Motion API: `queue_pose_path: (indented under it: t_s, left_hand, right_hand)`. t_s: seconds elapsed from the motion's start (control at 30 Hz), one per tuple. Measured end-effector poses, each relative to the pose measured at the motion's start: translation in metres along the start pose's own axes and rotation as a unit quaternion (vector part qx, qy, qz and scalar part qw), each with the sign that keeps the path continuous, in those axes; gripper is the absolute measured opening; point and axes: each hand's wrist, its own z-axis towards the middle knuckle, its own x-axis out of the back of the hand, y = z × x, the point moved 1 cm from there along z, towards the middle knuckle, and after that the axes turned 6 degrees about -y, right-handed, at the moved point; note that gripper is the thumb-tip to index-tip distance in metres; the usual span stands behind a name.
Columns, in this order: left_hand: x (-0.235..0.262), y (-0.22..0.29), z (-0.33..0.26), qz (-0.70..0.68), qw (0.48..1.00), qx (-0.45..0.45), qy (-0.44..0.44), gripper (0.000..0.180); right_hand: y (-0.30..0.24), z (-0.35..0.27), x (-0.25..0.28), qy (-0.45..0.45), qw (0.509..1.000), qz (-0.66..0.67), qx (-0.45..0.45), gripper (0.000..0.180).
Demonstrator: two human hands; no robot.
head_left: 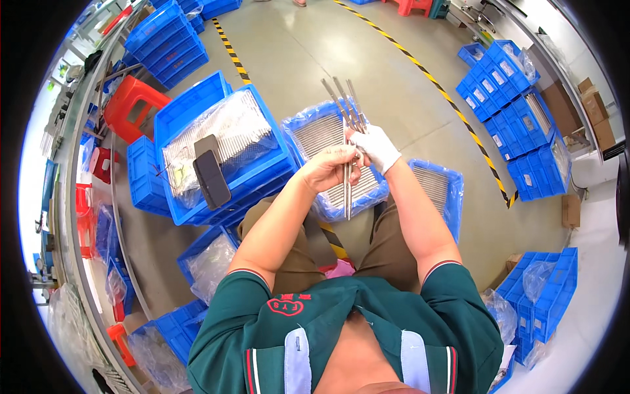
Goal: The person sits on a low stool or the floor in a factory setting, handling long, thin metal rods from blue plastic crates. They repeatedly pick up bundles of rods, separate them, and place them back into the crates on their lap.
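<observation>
My bare left hand [330, 167] is closed around thin metal rods [348, 194] that point down toward me. Against it, my right hand [377, 148], in a white glove, grips several metal rods [342, 102] that fan out away from me. The two hands meet, so where one bundle ends and the other begins is hidden. Below them sits a blue bin [384, 192] lined with clear plastic, filled with rows of similar rods. To its right, a second lined bin [455, 203] holds more rods, partly covered by my right forearm.
On my left, stacked blue bins [190, 98] carry plastic-wrapped rods [246, 121] with a dark phone [211, 177] on top. A red stool [131, 105] stands beyond. More blue bins [515, 118] are stacked at right. Yellow-black tape [433, 82] marks the floor.
</observation>
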Motion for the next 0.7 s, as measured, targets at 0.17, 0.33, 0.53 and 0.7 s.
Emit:
queue_pose_path:
  t_s: [0.17,0.33,0.53,0.7]
  left_hand:
    - [0.016,0.007,0.000,0.054,0.995,-0.033,0.073,0.025]
    - [0.034,0.027,-0.001,0.062,0.968,-0.120,0.212,0.024]
    - [0.048,0.055,-0.005,0.022,0.895,-0.262,0.361,0.028]
    - [0.045,0.054,-0.005,-0.042,0.909,-0.285,0.300,0.028]
  right_hand:
    - [0.005,0.003,-0.002,0.131,0.988,-0.067,0.056,0.029]
    - [0.012,-0.005,0.007,0.139,0.989,-0.031,0.032,0.023]
    - [0.000,-0.031,-0.019,0.045,0.999,-0.023,0.009,0.017]
    - [0.003,-0.032,-0.024,0.031,0.999,-0.031,0.001,0.015]
